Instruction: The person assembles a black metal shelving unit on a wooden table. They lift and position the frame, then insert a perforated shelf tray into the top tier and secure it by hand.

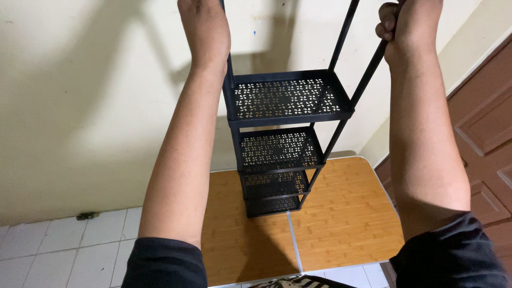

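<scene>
left hand [205,29] and right hand [408,24]: raised, each grip wrapped tight on an upright post of the black perforated four-tier rack [285,101], standing on the wooden bench [346,213] by the wall.

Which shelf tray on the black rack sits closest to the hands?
The top tray, largest in view, just below the left hand and right hand gripping the posts. The three other trays stack beneath it toward the wooden table.
</scene>
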